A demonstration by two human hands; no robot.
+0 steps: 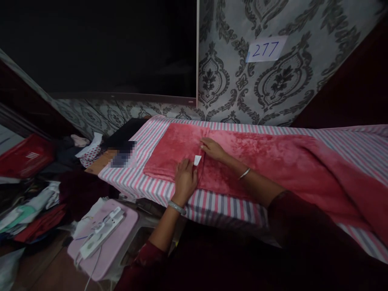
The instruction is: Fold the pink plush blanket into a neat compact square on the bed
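Note:
A red plush blanket (pixel 273 161) lies lengthwise on a striped cloth, its left part folded over into a flat rectangle. A small white label (pixel 197 160) shows beside the fold's edge. My left hand (pixel 185 180) rests on the folded part near the front, just below the label, with its fingers laid out on the fabric. Farther back, my right hand (pixel 214 150) is at the fold's edge, fingers and thumb closed on the blanket there. At the right, the blanket is bunched into a raised crease.
The pink, grey and white striped cloth (pixel 142 161) covers the surface beneath. A large dark TV (pixel 121 48) hangs behind. Lower left are a power strip (pixel 103 232) with cables on a pink lid (pixel 121 242), and piles of clothes (pixel 39 218).

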